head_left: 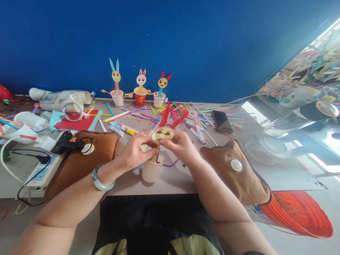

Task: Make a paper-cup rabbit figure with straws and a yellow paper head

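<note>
Between my two hands is a cream paper rabbit face (162, 134) with red eyes and two long red ears (165, 116) sticking up. My left hand (138, 149) pinches its left side, a jade bangle (103, 178) round the wrist. On the right edge of the face, my right hand (182, 146) closes with thumb and fingertips. Just below stands a white paper cup (152, 170) on the table, with yellow and purple straws (171, 165) coming out of it. The fingers partly cover where the face meets the straws.
Three finished cup rabbits (140, 95) stand along the blue wall. Many coloured straws (175, 114) lie scattered behind my hands. Brown plush hand warmers (239, 169) flank the work spot. A power strip (44, 172) with cords lies left, a black phone (222, 120) right.
</note>
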Action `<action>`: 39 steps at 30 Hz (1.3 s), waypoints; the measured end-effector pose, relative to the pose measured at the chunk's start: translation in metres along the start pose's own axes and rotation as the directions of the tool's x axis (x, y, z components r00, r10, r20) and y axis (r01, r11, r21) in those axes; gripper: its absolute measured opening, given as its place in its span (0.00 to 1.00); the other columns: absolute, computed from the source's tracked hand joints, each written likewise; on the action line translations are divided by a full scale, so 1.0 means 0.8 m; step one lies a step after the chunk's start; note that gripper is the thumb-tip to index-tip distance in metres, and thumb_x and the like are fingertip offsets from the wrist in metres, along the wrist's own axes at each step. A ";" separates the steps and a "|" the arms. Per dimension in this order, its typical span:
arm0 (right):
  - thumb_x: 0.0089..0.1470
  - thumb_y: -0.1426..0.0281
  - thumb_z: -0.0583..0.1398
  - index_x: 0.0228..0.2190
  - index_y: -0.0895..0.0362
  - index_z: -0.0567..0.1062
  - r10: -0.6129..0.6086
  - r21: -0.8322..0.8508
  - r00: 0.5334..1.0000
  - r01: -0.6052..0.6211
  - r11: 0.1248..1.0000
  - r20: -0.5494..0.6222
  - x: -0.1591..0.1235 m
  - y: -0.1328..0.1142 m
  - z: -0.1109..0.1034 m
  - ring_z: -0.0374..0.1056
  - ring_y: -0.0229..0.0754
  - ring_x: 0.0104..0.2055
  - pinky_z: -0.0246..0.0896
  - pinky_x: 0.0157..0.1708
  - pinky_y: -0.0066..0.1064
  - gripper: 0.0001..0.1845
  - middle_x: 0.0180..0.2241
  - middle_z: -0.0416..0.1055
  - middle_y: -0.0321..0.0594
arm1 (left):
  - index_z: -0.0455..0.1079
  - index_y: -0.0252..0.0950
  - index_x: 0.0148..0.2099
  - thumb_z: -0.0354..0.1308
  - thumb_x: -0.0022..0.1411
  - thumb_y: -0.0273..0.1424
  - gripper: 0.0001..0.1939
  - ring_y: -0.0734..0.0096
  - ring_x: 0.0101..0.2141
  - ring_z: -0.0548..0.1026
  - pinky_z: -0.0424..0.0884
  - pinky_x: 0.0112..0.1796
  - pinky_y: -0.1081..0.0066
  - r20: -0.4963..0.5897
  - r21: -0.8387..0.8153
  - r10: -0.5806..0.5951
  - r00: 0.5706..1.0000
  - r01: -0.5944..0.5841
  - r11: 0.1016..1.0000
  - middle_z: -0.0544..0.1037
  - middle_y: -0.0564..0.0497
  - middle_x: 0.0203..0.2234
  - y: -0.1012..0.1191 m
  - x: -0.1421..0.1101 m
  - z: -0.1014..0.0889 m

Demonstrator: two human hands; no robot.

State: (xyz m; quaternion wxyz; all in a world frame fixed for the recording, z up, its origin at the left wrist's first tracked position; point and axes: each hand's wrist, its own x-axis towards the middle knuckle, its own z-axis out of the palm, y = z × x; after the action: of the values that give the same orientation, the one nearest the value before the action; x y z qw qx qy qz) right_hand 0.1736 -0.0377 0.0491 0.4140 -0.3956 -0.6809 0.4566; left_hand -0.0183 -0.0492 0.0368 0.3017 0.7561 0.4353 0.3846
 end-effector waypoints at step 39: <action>0.48 0.65 0.67 0.38 0.56 0.78 -0.129 -0.263 0.954 0.056 0.963 -0.271 0.003 0.003 -0.008 0.71 0.43 0.39 0.67 0.44 0.38 0.14 0.38 0.78 0.41 | 0.80 0.39 0.36 0.65 0.57 0.42 0.12 0.60 0.37 0.78 0.72 0.46 0.59 -0.156 -0.014 -0.088 0.984 0.086 0.996 0.83 0.49 0.33 -0.038 0.016 -0.010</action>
State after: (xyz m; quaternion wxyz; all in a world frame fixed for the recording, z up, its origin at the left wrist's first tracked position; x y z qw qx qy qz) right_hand 0.1786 -0.0327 0.0490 0.4754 -0.4744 -0.6842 0.2843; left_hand -0.0338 -0.0235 0.0214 0.2857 0.7026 0.4889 0.4309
